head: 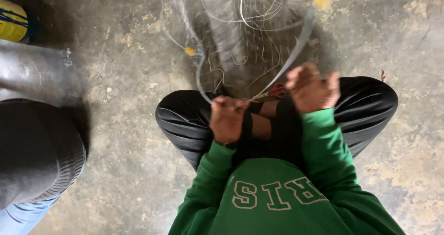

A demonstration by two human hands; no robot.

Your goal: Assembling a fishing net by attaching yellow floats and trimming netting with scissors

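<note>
the left hand (226,119) is closed around a grey flat cable (200,80) near the lap, while the right hand (311,88) grips another blurred stretch of it, raised slightly farther right. a tangle of thin wires (249,18) spreads over the concrete floor (129,138) beyond the crossed legs. red-handled scissors (277,91) lie between the hands. at far left sits another person's dark sleeve (37,152).
</note>
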